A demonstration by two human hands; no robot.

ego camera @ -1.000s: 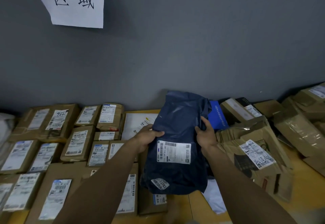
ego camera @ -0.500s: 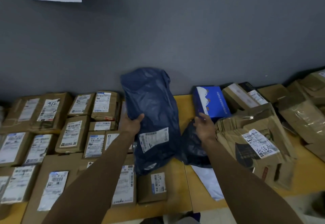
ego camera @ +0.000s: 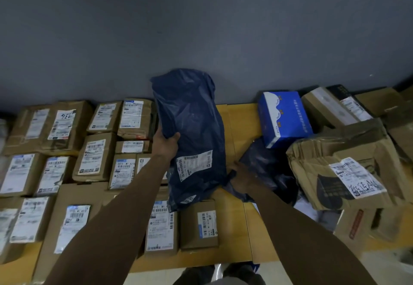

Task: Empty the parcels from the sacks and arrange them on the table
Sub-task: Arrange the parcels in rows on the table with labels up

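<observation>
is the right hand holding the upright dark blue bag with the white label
No, the left hand grips that dark blue bag; the right hand is down at a second dark bag.

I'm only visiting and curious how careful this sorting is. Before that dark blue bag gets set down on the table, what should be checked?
1. Hold on the dark blue mailer: the left grip has fingers curled round its edge. Ok.
2. Landing spot: the bare table strip between the brown boxes and the blue box is free. Ok.
3. Readable side: the mailer's white label faces the camera. Ok.
4. Right grip: rests on a second dark bag; whether it holds it, cannot tell.
5. Mailer's lower end clear of the small brown box beneath: cannot tell.
</observation>
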